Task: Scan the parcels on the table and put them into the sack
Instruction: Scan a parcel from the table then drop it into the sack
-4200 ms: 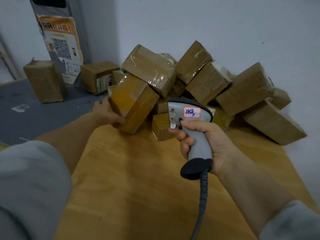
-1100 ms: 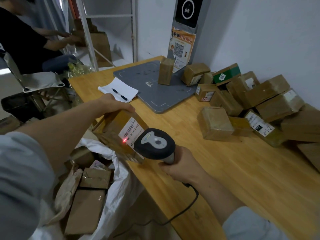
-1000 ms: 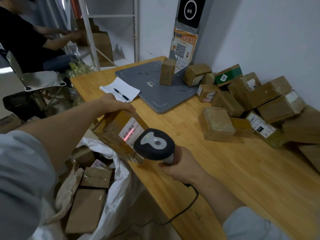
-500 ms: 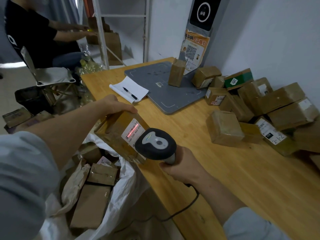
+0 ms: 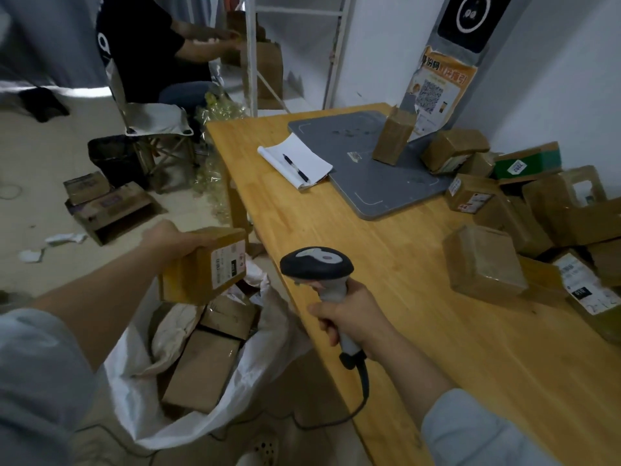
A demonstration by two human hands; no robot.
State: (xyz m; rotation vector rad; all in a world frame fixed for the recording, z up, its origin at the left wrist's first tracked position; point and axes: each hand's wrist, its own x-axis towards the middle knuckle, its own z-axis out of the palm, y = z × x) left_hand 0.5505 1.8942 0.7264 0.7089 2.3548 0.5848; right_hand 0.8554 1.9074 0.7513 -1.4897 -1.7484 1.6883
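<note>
Left hand [image 5: 169, 238] grips one parcel [image 5: 198, 270] above the single white sack [image 5: 255, 364], just off the table's [image 5: 437, 348] left edge. Right hand [image 5: 353, 317] is wrapped round one scanner [image 5: 317, 264]. About a dozen other parcels [image 5: 484, 260] crowd the right edge.

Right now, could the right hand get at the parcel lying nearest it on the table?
Probably not to grasp it: the right hand grips the scanner, so it is occupied. The path itself looks free, with only bare table between hand and parcel.
</note>
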